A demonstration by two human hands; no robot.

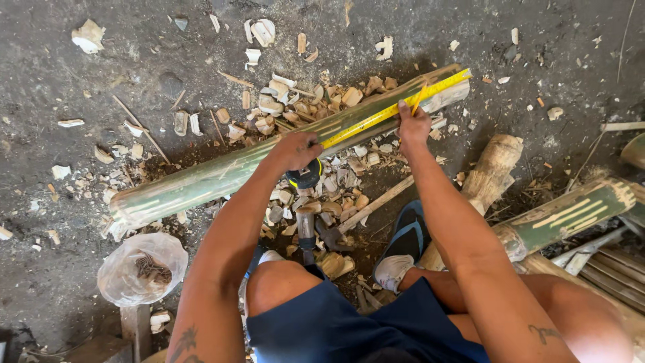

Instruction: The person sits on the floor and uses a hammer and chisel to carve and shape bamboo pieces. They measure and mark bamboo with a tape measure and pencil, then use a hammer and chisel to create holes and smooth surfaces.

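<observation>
A long green bamboo pole lies on the dirt floor, slanting from lower left to upper right. A yellow tape measure blade is stretched along its upper right part. My left hand presses on the pole and holds the tape's dark case. My right hand rests on the pole near its right end, pinching a yellow pencil against the tape.
Bamboo chips litter the ground around the pole. A hammer and a wooden stick lie by my knees. A clear bag of nails sits lower left. Another green bamboo piece and a log lie at right.
</observation>
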